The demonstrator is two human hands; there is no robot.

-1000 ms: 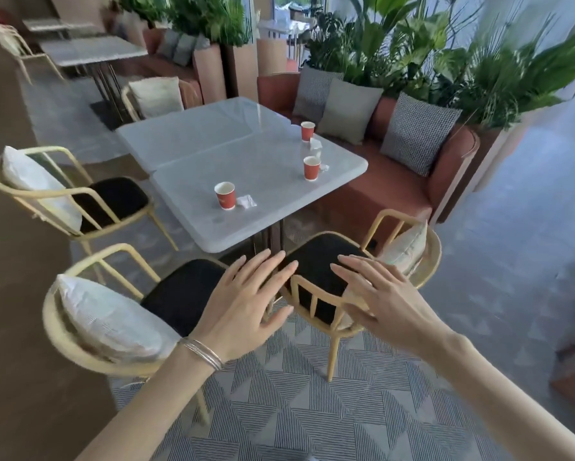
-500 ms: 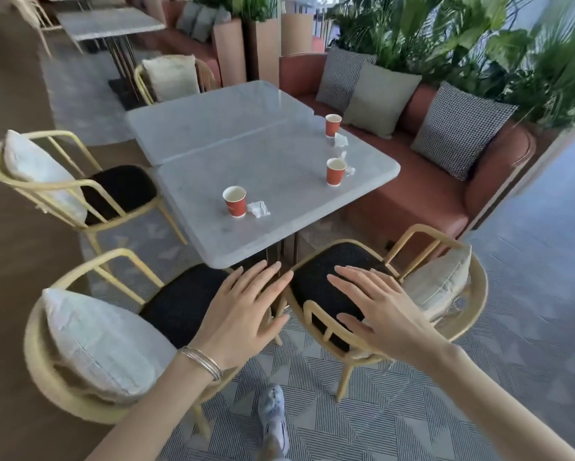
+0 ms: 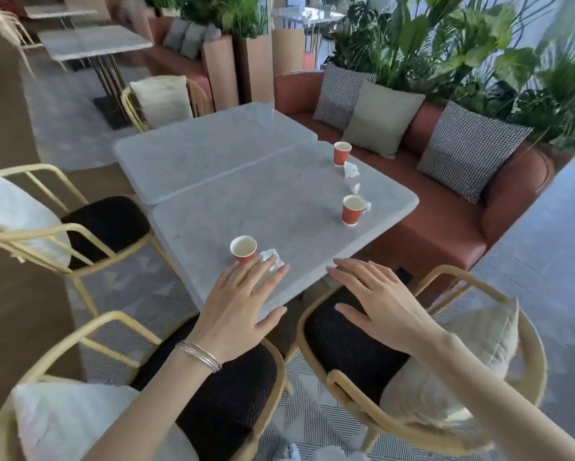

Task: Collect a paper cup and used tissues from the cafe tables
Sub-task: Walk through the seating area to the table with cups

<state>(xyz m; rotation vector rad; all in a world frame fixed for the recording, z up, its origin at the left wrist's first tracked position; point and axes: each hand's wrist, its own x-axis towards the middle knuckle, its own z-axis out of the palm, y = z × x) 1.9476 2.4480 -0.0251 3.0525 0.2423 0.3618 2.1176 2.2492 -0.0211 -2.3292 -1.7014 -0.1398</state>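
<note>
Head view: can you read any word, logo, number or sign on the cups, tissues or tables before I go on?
No readable text anywhere in this view.
nearest paper cup: plain red side, no print shows.
middle paper cup: the same.
far paper cup: the same.
crumpled tissue: white, no print.
marble table: no label or number.

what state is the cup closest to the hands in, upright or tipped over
Upright. The nearest cup stands on the table, open rim facing up, a crumpled tissue beside it.
</note>
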